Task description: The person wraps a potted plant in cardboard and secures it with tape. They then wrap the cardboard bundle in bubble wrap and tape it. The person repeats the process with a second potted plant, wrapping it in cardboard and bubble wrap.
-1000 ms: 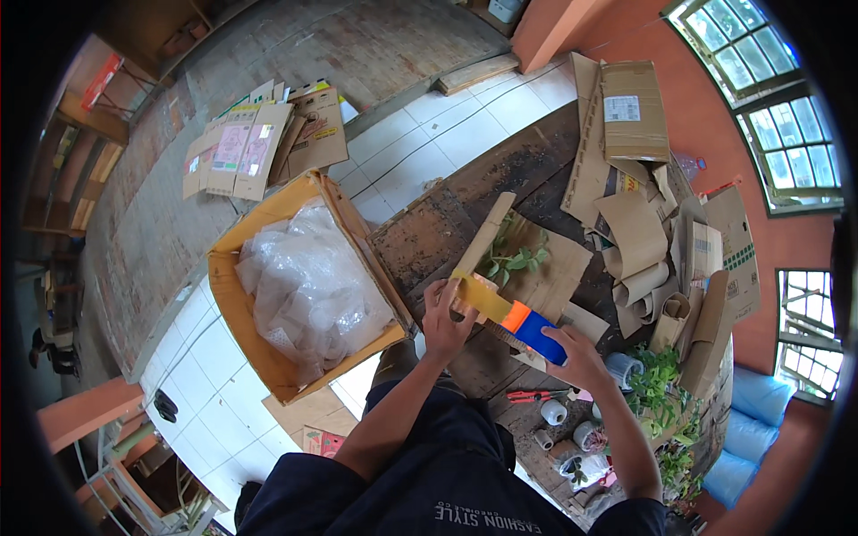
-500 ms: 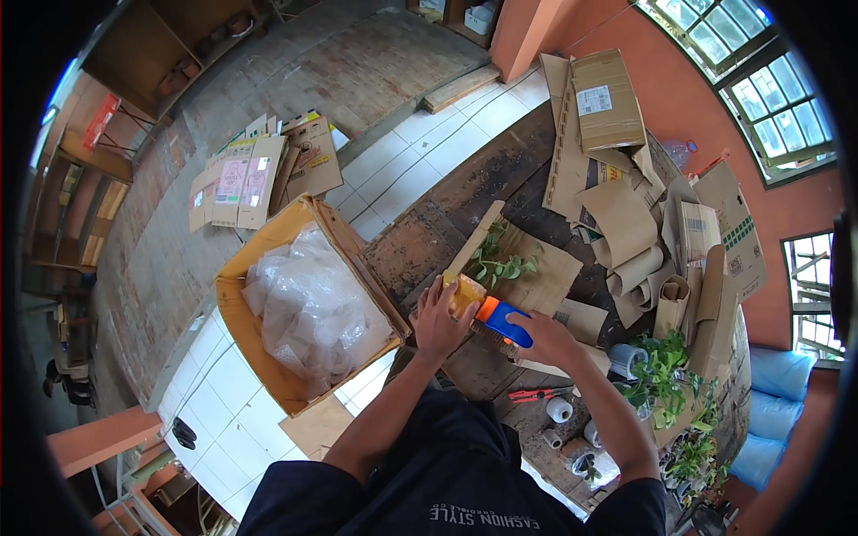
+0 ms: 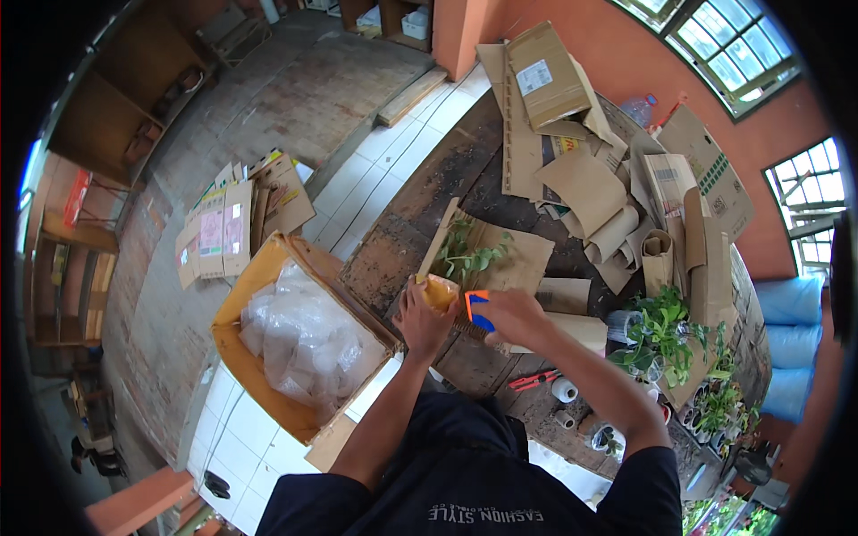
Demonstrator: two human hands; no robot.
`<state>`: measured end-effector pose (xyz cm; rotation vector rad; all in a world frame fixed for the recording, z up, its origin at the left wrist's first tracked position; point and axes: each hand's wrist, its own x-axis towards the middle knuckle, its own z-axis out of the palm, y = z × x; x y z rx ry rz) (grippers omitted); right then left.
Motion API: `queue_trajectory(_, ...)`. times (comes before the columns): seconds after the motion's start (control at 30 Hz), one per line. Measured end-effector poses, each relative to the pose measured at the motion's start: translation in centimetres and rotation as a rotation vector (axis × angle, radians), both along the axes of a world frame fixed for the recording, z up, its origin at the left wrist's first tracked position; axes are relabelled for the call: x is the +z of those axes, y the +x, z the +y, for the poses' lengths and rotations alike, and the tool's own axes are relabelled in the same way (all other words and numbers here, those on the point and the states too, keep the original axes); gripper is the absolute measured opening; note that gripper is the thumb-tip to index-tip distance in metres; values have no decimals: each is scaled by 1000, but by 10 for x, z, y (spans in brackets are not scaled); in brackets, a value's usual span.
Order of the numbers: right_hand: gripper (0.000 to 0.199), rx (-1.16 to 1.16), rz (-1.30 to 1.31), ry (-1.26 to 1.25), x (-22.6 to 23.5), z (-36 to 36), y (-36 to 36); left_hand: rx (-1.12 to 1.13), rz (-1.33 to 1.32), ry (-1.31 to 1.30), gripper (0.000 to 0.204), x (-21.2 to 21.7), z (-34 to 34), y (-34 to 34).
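Clasping tape dispenser [image 3: 479, 312] in closed right hand [image 3: 516, 319]; holding amber tape [image 3: 438, 293] in half-curled left hand [image 3: 422, 323], seven o'clock from leafy stems [image 3: 468, 261]

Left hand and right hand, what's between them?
In the head view, amber tape by the left hand and the orange-and-blue dispenser held by the right hand; cardboard shows beneath.

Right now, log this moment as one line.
left hand: on amber tape | right hand: gripping blue-orange tape dispenser | leafy plant: lying on cardboard sheet | bubble wrap: in open box
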<state>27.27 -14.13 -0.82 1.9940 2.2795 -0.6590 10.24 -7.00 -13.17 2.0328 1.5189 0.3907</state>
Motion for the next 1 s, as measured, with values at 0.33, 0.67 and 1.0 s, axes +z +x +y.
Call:
queue_trajectory(0.33, 18, -555, 101, -341, -5, -140, -78, -110, 154, -144, 79, 15, 11, 2)
queue_trajectory(0.67, 21, -903, 106, -270, -126, -98, -120, -168, 218, -339, 116, 12, 44, -5)
queue_trajectory(1.0, 33, -928, -73, -55, -143, -65, -140, -194, -13, -381, 119, -1, 44, -9)
